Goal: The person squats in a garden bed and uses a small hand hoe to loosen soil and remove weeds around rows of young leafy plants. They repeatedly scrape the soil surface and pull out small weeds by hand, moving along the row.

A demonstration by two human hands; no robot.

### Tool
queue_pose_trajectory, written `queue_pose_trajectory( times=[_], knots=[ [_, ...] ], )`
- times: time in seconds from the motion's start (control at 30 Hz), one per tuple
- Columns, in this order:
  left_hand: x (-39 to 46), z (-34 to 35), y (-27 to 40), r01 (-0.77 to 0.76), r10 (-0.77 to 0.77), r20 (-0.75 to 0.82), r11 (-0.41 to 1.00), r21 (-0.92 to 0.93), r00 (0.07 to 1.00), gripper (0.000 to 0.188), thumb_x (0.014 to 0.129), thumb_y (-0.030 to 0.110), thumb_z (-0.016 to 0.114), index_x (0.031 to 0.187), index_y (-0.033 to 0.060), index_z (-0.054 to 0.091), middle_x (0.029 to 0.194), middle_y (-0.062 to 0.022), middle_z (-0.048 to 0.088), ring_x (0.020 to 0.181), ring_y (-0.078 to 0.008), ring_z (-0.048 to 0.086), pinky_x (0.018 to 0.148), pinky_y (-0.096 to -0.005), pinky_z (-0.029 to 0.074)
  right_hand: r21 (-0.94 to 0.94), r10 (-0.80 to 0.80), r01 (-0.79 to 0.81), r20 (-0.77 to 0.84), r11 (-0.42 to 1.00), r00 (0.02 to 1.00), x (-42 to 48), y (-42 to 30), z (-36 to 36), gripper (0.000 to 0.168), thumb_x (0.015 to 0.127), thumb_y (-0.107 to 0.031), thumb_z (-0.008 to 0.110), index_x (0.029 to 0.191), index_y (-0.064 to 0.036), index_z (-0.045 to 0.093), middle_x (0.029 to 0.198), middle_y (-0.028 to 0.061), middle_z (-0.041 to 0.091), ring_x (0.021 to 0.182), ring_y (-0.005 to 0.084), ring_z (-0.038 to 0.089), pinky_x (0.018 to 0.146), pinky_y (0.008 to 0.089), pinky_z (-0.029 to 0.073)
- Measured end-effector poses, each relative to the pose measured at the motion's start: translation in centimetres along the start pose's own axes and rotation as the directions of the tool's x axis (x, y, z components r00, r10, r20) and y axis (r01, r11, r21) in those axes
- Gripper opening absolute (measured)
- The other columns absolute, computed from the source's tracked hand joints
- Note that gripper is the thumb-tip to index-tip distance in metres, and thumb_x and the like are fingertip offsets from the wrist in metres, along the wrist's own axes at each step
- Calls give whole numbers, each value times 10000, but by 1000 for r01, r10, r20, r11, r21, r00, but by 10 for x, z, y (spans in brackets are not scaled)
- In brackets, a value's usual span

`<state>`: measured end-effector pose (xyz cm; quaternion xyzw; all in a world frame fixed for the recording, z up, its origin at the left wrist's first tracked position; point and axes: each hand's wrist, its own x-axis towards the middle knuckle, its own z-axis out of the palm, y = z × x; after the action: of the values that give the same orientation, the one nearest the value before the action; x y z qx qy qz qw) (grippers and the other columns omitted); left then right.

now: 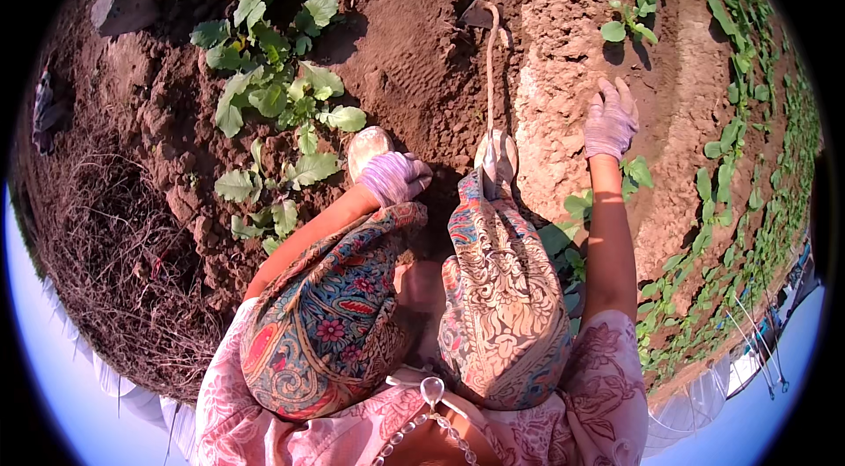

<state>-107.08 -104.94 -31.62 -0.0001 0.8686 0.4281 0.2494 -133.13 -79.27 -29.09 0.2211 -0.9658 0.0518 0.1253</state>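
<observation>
My left hand (397, 178), in a pale purple knit glove, is curled beside my left shoe (368, 148). Its fingertips and palm are hidden, and nothing shows in it. To the right, my gloved right hand (611, 119) reaches over bare soil with its fingers stretched and slightly apart. Its bare fingertips point toward a small leafy seedling (628, 24), with a gap between them. A hand hoe lies on the ground between the hands; its curved metal neck (490, 63) leads from a dark blade (476, 15) back to my right shoe (507, 152).
Broad-leaved plants (270, 96) grow in a row at left, near a stone block (125, 7) and a heap of dry roots (125, 268). More seedlings (574, 205) stand beside my right forearm. Dense green rows (733, 129) line the far right. My patterned trouser knees (330, 327) are bent close.
</observation>
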Motion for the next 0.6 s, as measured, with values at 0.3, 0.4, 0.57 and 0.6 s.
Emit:
queue_pose_trajectory(
  times=[0.3, 0.4, 0.57, 0.6],
  knots=[
    [-2, 1, 0, 19, -18, -9, 1000, 12, 1000, 204, 799, 262, 562, 923, 115, 631, 814, -115, 600, 726, -305, 591, 626, -397, 468, -102, -85, 132, 372, 986, 924, -31, -16, -16, 205, 646, -204, 691, 845, -187, 644, 1118, 52, 524, 1033, 278, 469, 887, 433, 333],
    [-2, 3, -2, 37, -37, -9, 999, 0, 999, 219, 793, 302, 546, 917, 148, 639, 832, -121, 607, 733, -313, 593, 640, -418, 471, -36, -233, 254, 291, 967, 928, -32, -5, -2, 278, 671, -205, 659, 946, -207, 620, 1115, 67, 525, 1041, 281, 474, 878, 433, 357],
    [-1, 2, -2, 41, -41, -6, 999, -13, 999, 219, 795, 302, 547, 919, 147, 638, 838, -122, 606, 737, -316, 594, 643, -417, 472, -35, -350, 377, 305, 925, 886, -23, 6, 8, 323, 715, -163, 583, 1032, -98, 573, 1166, 50, 505, 1086, 239, 465, 862, 389, 392],
    [-2, 4, -4, 42, -42, -2, 999, -13, 999, 219, 796, 302, 546, 920, 146, 638, 841, -123, 606, 740, -316, 594, 644, -416, 473, -50, -383, 419, 320, 907, 867, -19, -1, -1, 315, 717, -161, 573, 1023, -84, 575, 1183, 41, 496, 1094, 235, 460, 859, 385, 393]
  ],
)
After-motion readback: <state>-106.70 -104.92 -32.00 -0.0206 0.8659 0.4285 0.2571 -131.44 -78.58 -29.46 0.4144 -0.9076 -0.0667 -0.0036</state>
